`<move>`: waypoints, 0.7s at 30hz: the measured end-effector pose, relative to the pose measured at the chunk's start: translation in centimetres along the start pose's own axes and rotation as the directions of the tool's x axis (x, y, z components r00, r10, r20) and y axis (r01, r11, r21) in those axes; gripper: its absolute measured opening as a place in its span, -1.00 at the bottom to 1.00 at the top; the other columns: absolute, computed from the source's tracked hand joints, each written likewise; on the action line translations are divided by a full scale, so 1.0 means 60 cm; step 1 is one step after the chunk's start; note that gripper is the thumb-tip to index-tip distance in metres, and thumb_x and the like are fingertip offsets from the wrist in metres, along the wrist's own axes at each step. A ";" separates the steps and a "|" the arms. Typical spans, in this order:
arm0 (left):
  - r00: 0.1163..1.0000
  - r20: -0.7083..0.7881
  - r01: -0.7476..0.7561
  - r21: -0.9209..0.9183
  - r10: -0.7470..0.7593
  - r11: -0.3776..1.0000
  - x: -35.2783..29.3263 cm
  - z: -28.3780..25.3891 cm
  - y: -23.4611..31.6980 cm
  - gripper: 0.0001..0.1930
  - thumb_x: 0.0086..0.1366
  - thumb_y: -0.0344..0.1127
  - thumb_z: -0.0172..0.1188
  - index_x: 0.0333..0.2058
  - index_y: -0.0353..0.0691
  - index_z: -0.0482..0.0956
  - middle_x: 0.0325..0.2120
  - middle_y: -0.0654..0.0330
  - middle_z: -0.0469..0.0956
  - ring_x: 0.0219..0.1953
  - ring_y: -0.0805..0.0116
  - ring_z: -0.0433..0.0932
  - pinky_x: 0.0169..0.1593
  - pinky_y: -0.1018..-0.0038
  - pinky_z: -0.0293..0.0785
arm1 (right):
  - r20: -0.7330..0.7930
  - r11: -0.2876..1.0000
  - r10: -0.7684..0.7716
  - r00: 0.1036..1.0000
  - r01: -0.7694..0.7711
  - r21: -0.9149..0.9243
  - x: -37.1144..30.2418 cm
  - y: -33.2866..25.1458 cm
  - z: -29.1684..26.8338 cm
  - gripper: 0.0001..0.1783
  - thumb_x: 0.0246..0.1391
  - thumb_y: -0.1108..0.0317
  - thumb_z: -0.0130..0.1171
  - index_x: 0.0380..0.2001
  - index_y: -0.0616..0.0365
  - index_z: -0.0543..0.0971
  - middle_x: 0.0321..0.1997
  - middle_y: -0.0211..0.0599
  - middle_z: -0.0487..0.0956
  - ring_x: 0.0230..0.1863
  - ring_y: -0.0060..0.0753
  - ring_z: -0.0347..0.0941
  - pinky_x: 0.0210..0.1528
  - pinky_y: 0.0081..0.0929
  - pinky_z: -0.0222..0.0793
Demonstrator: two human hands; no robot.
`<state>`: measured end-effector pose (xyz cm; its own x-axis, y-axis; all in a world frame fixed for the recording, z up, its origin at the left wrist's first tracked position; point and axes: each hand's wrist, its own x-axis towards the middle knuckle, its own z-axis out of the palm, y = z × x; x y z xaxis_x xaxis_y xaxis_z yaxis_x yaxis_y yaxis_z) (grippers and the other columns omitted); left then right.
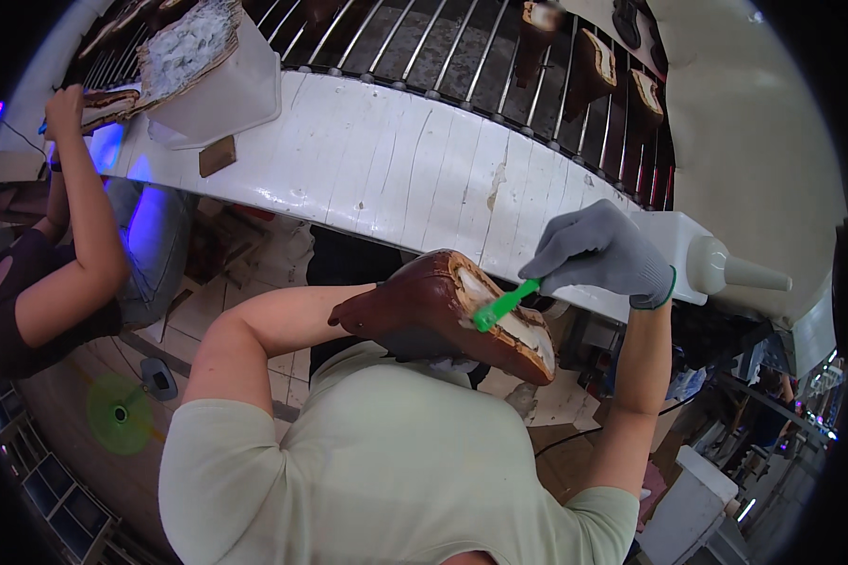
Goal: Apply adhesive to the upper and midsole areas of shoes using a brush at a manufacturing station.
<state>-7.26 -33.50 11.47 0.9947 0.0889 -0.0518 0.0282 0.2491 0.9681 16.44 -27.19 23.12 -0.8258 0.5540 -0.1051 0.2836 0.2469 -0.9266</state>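
right hand (601,252) is gloved in grey, grip pinched on a green brush (507,305). the brown leather shoe (391,306) sits down and left of that grip, on the near side of the counter (367,155), pale underside (528,337) angled toward the brush. underside's long axis slants upper left to lower right. brush head overlaps it, can't tell if they're touching. left forearm (301,320) runs behind the shoe, so can't tell what the left hand's grip is doing, but the right looks nearer the underside.

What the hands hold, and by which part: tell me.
Right hand: a green tool, by its upper end. Left hand: mostly hidden by the brown shoe; its grip cannot be told.
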 end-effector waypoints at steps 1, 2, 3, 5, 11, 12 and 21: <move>1.000 0.003 0.000 0.002 0.000 1.000 0.001 0.001 0.008 -0.45 0.57 -0.09 -0.41 0.37 -0.31 0.03 0.38 0.05 0.09 0.32 0.35 0.28 0.41 0.48 0.14 | 0.021 0.999 0.032 0.999 -0.032 0.000 -0.004 -0.003 -0.002 -0.70 -0.25 0.51 0.50 -0.32 0.22 0.73 -0.44 -0.28 0.66 -0.44 -0.45 0.60 -0.36 -0.56 0.46; 0.979 -0.194 -0.043 0.069 0.055 0.997 0.002 0.005 0.021 -0.48 0.34 -0.07 0.03 0.18 -0.23 0.32 0.13 0.16 0.38 0.10 0.45 0.46 0.24 0.56 0.33 | 0.018 0.999 0.033 0.999 -0.033 -0.001 -0.009 -0.002 -0.002 -0.70 -0.25 0.51 0.50 -0.32 0.22 0.73 -0.44 -0.28 0.66 -0.44 -0.45 0.60 -0.36 -0.56 0.46; 0.918 -0.378 -0.071 0.143 0.121 0.987 0.004 0.009 0.028 -0.48 0.11 -0.06 0.46 0.00 -0.16 0.61 -0.12 0.28 0.67 -0.13 0.56 0.64 0.07 0.63 0.52 | -0.009 1.000 0.020 1.000 -0.020 -0.010 -0.015 -0.001 -0.002 -0.70 -0.25 0.51 0.50 -0.32 0.21 0.74 -0.44 -0.28 0.66 -0.44 -0.46 0.59 -0.37 -0.57 0.44; 0.905 -0.404 -0.087 0.139 0.136 0.986 0.007 0.012 0.026 -0.48 0.12 -0.06 0.45 0.01 -0.17 0.59 -0.10 0.27 0.66 -0.12 0.55 0.64 0.08 0.63 0.51 | -0.035 1.000 -0.001 0.999 0.000 -0.020 -0.018 -0.004 0.004 -0.69 -0.25 0.50 0.50 -0.31 0.21 0.74 -0.44 -0.28 0.66 -0.45 -0.46 0.59 -0.38 -0.58 0.43; 0.862 -0.452 -0.167 0.171 0.228 0.971 0.019 0.003 -0.014 -0.43 0.22 -0.11 0.37 0.12 -0.25 0.46 0.05 0.17 0.57 0.01 0.49 0.58 0.19 0.57 0.43 | -0.227 0.995 0.056 0.972 -0.074 -0.073 -0.030 -0.043 0.035 -0.70 -0.15 0.51 0.43 -0.24 0.17 0.72 -0.42 -0.28 0.64 -0.45 -0.43 0.55 -0.39 -0.53 0.40; 0.868 -0.469 -0.196 -0.018 0.164 0.980 0.018 0.002 -0.021 -0.45 0.36 -0.16 0.15 0.25 -0.19 0.27 0.22 0.20 0.34 0.18 0.46 0.40 0.31 0.52 0.28 | -0.259 0.992 0.028 0.966 -0.058 -0.109 -0.033 -0.046 0.038 -0.70 -0.13 0.51 0.42 -0.23 0.17 0.72 -0.42 -0.28 0.64 -0.47 -0.42 0.54 -0.38 -0.53 0.40; 0.878 -0.422 -0.204 -0.756 -0.224 0.621 0.049 -0.083 -0.013 -0.41 0.52 -0.02 -0.16 0.37 -0.22 0.08 0.27 -0.01 0.29 0.21 0.25 0.44 0.29 0.35 0.39 | -0.631 0.903 0.126 0.766 -0.352 -0.247 -0.070 -0.066 0.050 -0.73 -0.12 0.54 0.36 -0.25 0.21 0.72 -0.48 -0.28 0.59 -0.44 -0.47 0.49 -0.34 -0.53 0.36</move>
<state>-4.84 -28.64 9.32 0.8257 0.4290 -0.3662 -0.2608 0.8661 0.4265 17.32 -32.86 26.14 -0.2892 0.9568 0.0307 0.6666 0.2243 -0.7109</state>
